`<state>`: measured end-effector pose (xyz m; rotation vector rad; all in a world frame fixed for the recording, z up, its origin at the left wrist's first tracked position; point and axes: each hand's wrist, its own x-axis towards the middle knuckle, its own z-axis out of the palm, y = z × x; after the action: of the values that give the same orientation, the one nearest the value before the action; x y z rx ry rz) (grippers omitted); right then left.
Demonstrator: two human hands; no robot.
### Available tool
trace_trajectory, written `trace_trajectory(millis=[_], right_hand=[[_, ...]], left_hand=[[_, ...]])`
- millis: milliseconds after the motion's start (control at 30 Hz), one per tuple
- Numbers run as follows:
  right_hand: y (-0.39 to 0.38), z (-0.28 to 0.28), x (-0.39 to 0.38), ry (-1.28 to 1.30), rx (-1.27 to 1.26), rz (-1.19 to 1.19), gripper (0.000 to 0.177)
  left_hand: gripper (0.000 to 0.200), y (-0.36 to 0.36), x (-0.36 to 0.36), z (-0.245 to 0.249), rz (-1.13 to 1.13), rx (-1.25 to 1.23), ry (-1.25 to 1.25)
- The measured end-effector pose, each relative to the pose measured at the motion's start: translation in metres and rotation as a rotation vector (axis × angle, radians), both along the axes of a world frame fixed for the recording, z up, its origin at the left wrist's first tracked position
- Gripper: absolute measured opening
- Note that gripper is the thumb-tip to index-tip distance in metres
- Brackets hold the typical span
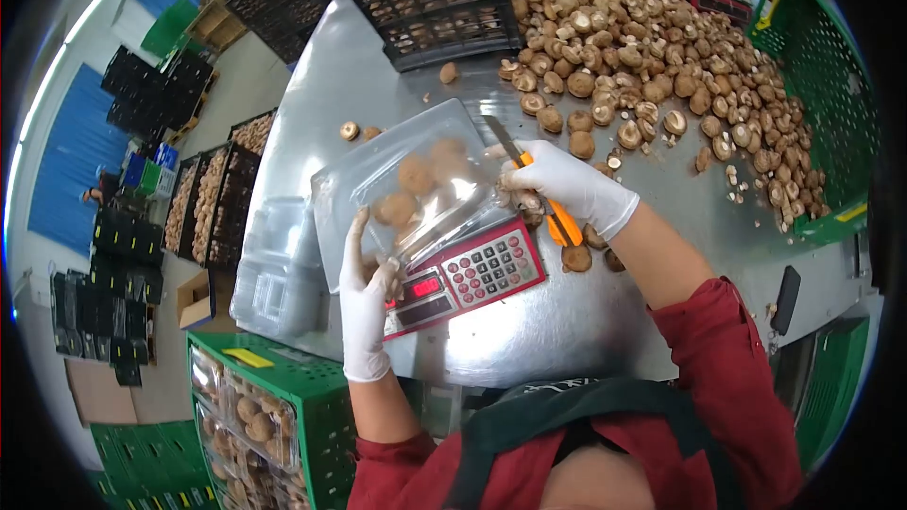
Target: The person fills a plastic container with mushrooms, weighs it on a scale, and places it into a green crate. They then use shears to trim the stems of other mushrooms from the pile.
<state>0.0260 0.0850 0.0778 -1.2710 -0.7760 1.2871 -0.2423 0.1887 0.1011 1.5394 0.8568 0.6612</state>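
Observation:
A clear plastic container (pixel 354 170) with several brown mushrooms (pixel 416 173) in it sits tilted over a red digital scale (pixel 472 274). My gloved left hand (pixel 362 288) grips its near left edge, fingers closed on the plastic beside the scale's lit red display. In my gloved right hand (pixel 572 187) is a knife (pixel 565 223) with an orange handle, its blade pointing away to the upper left. That hand's fingertips are at the container's right edge, just above some mushrooms (pixel 574 258) on the metal table.
A large heap of mushrooms (pixel 652 47) covers the table's far right, beside a tipped green crate (pixel 817 85). Stacked clear containers (pixel 276 274) lie at the left. A black crate (pixel 444 9) stands at the back. Packed containers fill a green crate (pixel 283 373) below left.

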Motion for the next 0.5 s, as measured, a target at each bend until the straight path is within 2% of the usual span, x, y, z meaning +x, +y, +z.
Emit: trace_trajectory(millis=[133, 200, 233, 267, 333, 400, 433, 467, 500], right_hand=[[-0.006, -0.005, -0.008, 0.024, -0.005, -0.035, 0.053], [-0.025, 0.006, -0.024, 0.008, 0.062, -0.136, 0.049], [-0.036, -0.006, -0.024, 0.042, 0.130, -0.116, 0.054], [-0.049, 0.006, -0.036, 0.000, 0.061, -0.187, 0.055], [-0.077, -0.008, -0.046, 0.092, 0.141, -0.223, 0.056], [-0.086, -0.003, -0.058, 0.144, 0.218, -0.202, 0.057], [-0.090, 0.007, -0.065, 0.130, 0.228, -0.184, 0.057], [-0.096, 0.017, -0.073, 0.117, 0.238, -0.177, 0.058], [-0.095, 0.029, -0.079, 0.126, 0.272, -0.121, 0.058]], left_hand=[[0.073, -0.011, 0.002, -0.011, 0.081, -0.083, -0.151], [0.078, -0.022, -0.006, -0.020, 0.066, -0.060, -0.197], [0.081, -0.033, -0.012, -0.015, 0.056, -0.097, -0.232], [0.084, -0.043, -0.018, -0.011, 0.045, -0.128, -0.271], [0.088, -0.065, -0.035, -0.018, -0.031, -0.059, -0.314], [0.092, -0.084, -0.063, 0.021, -0.125, -0.231, -0.235], [0.095, -0.086, -0.083, 0.030, -0.131, -0.146, -0.192], [0.094, -0.079, -0.105, 0.025, -0.118, 0.124, -0.168], [0.093, -0.075, -0.125, 0.027, -0.012, 0.128, -0.188]])
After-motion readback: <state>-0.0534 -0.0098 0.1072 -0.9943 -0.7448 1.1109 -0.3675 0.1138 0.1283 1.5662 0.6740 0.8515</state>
